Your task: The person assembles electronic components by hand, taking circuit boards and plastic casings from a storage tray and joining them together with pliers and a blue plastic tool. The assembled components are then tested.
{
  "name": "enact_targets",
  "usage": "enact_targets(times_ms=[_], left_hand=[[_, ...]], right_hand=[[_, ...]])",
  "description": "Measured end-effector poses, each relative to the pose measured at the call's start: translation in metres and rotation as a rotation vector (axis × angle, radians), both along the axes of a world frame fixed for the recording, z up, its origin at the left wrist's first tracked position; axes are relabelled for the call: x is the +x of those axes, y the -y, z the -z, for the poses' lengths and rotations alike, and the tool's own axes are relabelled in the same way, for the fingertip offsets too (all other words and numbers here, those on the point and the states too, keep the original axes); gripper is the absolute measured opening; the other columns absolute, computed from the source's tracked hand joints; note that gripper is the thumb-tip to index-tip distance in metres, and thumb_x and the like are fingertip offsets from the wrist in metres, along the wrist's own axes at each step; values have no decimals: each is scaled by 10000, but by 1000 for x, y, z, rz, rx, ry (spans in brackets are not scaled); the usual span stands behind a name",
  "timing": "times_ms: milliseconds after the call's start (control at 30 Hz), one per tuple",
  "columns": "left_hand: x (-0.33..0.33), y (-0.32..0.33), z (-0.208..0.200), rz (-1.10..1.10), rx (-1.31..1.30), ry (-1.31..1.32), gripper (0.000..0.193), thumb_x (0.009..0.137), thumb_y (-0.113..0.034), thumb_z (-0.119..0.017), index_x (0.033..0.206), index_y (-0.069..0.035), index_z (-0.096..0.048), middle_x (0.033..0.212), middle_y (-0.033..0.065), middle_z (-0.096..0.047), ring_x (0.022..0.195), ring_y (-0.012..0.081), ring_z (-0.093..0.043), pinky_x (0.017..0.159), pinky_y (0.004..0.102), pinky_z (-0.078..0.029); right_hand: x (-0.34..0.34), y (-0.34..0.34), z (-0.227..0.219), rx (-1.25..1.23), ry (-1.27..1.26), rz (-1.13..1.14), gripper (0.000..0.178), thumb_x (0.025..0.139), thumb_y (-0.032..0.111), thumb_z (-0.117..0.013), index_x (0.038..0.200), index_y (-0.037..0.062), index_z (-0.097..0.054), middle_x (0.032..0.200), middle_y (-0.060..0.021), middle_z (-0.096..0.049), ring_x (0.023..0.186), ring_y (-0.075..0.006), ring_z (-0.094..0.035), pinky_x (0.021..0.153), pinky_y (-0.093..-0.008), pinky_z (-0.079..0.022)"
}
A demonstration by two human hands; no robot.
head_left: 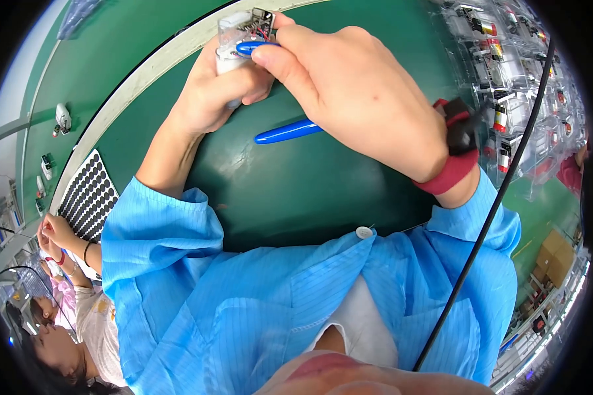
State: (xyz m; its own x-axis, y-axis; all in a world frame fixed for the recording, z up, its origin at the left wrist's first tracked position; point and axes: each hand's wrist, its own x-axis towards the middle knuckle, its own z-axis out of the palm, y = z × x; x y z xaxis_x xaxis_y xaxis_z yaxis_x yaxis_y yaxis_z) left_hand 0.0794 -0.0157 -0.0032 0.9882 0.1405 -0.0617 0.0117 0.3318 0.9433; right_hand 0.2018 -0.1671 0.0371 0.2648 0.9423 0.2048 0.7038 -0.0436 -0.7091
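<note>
My left hand [207, 92] is closed around a small white device [227, 64] near the far edge of the green mat. The device has a clear cap and an exposed circuit board [262, 23] with thin red and dark wires. My right hand [369, 92] is bent over it, thumb and fingers pinched on a blue tool piece [249, 49] against the device. A second blue, tapered handle [286, 131] sticks out from under that hand above the mat. Both look like parts of one blue-handled tool, but its working end is hidden.
Clear trays [501, 99] of small parts stand at the right. A black cable [501, 197] crosses the right side, near my red wristband [451, 174]. A sheet of black dots [89, 197] lies left, beside another person's hands [56, 232]. White devices [62, 118] stand beyond the pale rail [128, 82].
</note>
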Motion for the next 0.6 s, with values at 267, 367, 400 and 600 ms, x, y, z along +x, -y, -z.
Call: enact_targets(times_ms=[267, 367, 400, 600], left_hand=[[2, 8, -2, -16, 296, 104, 596, 861, -330, -613, 1347, -46, -418, 981, 52, -536, 875, 134, -534, 805, 281, -434], [6, -2, -3, -93, 462, 129, 528, 926, -348, -548, 1332, -36, -422, 986, 69, -544, 871, 153, -552, 790, 290, -438], [8, -1, -7, -148, 510, 138, 500, 900, -292, -601, 1305, -45, -446, 1015, 67, -563, 893, 151, -559, 808, 286, -440], [52, -62, -18, -572, 1168, 105, 341, 780, -119, -755, 1046, -69, -549, 1052, 39, -638, 949, 140, -584, 872, 292, -442]], right_hand=[[7, 30, 29, 45, -308, 42, 349, 968, 305, -487, 809, 4, -565, 625, -212, -529, 618, -398, -563, 542, -436, -419], [6, 48, 36, -4, -118, 133, 347, 955, 293, -500, 764, 9, -555, 643, -205, -554, 636, -401, -569, 586, -481, -435], [5, 52, 36, 29, -74, 117, 335, 947, 284, -508, 767, 6, -559, 681, -188, -570, 687, -387, -580, 628, -482, -446], [8, 57, 44, 291, 191, 132, 186, 796, 210, -672, 778, 47, -585, 825, -89, -516, 822, -269, -496, 743, -360, -441]])
